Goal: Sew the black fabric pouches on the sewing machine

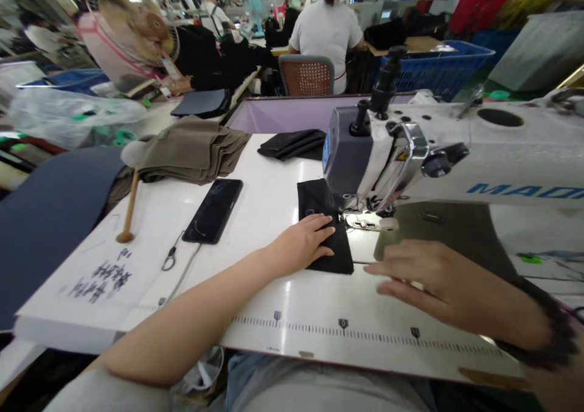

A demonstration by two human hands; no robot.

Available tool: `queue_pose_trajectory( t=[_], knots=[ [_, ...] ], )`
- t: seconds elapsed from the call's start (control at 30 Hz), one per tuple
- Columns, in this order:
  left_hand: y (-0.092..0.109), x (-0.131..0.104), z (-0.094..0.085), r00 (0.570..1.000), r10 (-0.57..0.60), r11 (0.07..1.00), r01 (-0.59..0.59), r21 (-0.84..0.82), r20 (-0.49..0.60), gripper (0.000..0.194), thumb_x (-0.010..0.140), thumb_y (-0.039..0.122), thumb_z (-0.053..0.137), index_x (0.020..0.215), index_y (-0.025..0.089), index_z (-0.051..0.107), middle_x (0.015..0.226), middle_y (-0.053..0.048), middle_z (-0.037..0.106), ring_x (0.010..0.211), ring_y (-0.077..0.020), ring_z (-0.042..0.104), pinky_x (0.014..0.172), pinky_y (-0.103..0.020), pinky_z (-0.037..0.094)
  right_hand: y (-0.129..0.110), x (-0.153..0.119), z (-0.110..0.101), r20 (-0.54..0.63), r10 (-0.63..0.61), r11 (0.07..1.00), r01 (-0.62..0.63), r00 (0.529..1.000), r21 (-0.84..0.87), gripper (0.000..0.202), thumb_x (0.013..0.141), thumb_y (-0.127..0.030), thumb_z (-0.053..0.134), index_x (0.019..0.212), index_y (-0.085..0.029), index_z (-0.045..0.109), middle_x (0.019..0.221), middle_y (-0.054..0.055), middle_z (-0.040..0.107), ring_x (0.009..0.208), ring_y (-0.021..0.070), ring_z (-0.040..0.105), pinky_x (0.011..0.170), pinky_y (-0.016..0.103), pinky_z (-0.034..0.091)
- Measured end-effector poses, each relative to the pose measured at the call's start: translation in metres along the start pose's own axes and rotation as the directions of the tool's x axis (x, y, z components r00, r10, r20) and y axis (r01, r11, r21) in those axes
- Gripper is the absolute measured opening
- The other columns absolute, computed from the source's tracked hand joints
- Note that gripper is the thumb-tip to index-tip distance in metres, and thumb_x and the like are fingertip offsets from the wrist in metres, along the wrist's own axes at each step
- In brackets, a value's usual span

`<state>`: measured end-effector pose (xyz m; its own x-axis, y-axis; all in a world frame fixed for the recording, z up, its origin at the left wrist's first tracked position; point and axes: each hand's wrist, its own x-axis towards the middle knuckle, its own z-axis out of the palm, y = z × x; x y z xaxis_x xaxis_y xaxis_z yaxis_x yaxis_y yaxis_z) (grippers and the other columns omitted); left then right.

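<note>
A small black fabric piece (331, 257) lies flat on the white sewing table, its right edge beside the presser foot of the sewing machine (349, 156). My left hand (306, 241) rests on this piece with its fingers spread, left of the needle area. To the right of the fabric, my right hand (420, 278) hovers over the table with fingers apart and nothing in them. Olive-brown fabric (438, 232) lies under the machine arm, behind my right hand.
A phone (213, 211), a wooden-handled tool (130, 211) and a stack of olive fabric (194, 150) are on the left. Folded black fabric (294, 144) sits at the back. A ruler strip (310, 328) runs along the front edge. People sit beyond the table.
</note>
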<state>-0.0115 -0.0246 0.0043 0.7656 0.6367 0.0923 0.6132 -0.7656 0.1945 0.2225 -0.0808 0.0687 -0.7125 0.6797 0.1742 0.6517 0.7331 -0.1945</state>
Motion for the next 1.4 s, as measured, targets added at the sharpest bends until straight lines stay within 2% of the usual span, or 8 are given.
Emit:
queue_pose_trajectory(
  t=[0.07,0.13,0.27,0.43,0.73,1.13,1.27,1.4],
  knots=[
    [-0.003,0.006,-0.001,1.000,-0.002,1.000,0.002,-0.004,0.020,0.049,0.082,0.039,0.051,0.118,0.005,0.050,0.128,-0.015,0.045,0.121,-0.0232,0.038,0.103,-0.034,0.030,0.010,0.012,0.015,0.063,0.014,1.000,-0.013,0.998,-0.022,0.023,0.087,-0.027,0.042,0.087,-0.018,0.063,0.071,0.003,0.061,0.065,0.0136,0.056,0.059,0.026,0.042],
    [-0.005,0.010,-0.004,0.999,-0.009,1.000,0.010,-0.025,0.047,0.052,0.081,0.041,0.052,0.118,0.005,0.049,0.128,-0.016,0.044,0.121,-0.0237,0.038,0.102,-0.033,0.030,0.021,0.019,0.031,0.089,0.079,0.997,-0.077,0.993,-0.023,0.024,0.086,-0.024,0.042,0.096,-0.018,0.063,0.072,0.003,0.062,0.063,0.0141,0.056,0.057,0.026,0.040],
    [-0.012,0.015,-0.012,0.993,-0.006,0.997,0.016,-0.075,0.121,0.057,0.077,0.044,0.057,0.119,0.007,0.048,0.129,-0.016,0.042,0.122,-0.0236,0.036,0.101,-0.033,0.030,0.035,0.017,0.050,0.054,0.160,0.980,-0.165,0.986,0.113,0.028,0.084,-0.019,0.041,0.104,-0.018,0.061,0.075,0.004,0.063,0.059,0.0111,0.055,0.055,0.023,0.039],
    [-0.019,0.016,-0.018,0.980,0.035,0.993,-0.012,-0.118,0.198,0.066,0.069,0.047,0.063,0.121,0.009,0.046,0.133,-0.015,0.038,0.124,-0.0238,0.033,0.102,-0.034,0.027,0.035,0.012,0.053,0.021,0.055,0.975,-0.058,0.998,0.216,0.031,0.084,-0.015,0.037,0.106,-0.016,0.060,0.074,0.003,0.061,0.062,0.0097,0.054,0.059,0.022,0.039],
    [-0.026,0.012,-0.009,0.985,0.077,0.990,-0.058,-0.127,0.152,0.073,0.067,0.049,0.063,0.123,0.006,0.044,0.134,-0.017,0.036,0.128,-0.0226,0.027,0.105,-0.035,0.023,0.031,0.013,0.061,0.041,-0.078,0.996,0.077,0.996,0.038,0.033,0.082,-0.013,0.036,0.106,-0.015,0.059,0.066,0.002,0.055,0.059,0.0118,0.048,0.061,0.026,0.037],
    [-0.031,0.022,-0.014,0.993,0.040,0.993,-0.027,-0.118,0.115,0.064,0.069,0.046,0.063,0.119,0.008,0.048,0.130,-0.017,0.042,0.121,-0.0243,0.038,0.099,-0.035,0.033,0.023,0.018,0.070,-0.027,0.043,0.999,-0.043,0.999,-0.018,0.031,0.080,-0.011,0.039,0.105,-0.012,0.058,0.068,0.004,0.059,0.063,0.0139,0.054,0.063,0.027,0.039],
    [-0.036,0.023,-0.011,0.993,0.043,0.992,-0.029,-0.124,0.112,0.068,0.068,0.046,0.063,0.119,0.004,0.048,0.127,-0.019,0.043,0.121,-0.0259,0.037,0.098,-0.035,0.034,0.022,0.019,0.072,-0.044,0.070,0.998,-0.070,0.997,-0.005,0.034,0.078,-0.010,0.038,0.106,-0.010,0.057,0.075,0.007,0.063,0.070,0.0155,0.057,0.066,0.028,0.043],
    [-0.038,0.024,-0.012,0.993,0.077,0.984,-0.062,-0.166,0.090,0.066,0.069,0.045,0.064,0.120,0.007,0.047,0.127,-0.018,0.044,0.120,-0.0252,0.039,0.096,-0.034,0.035,0.022,0.020,0.073,-0.066,0.072,0.997,-0.072,0.995,-0.001,0.034,0.079,-0.010,0.036,0.106,-0.011,0.058,0.082,0.009,0.065,0.076,0.0159,0.059,0.069,0.028,0.045]
  ],
)
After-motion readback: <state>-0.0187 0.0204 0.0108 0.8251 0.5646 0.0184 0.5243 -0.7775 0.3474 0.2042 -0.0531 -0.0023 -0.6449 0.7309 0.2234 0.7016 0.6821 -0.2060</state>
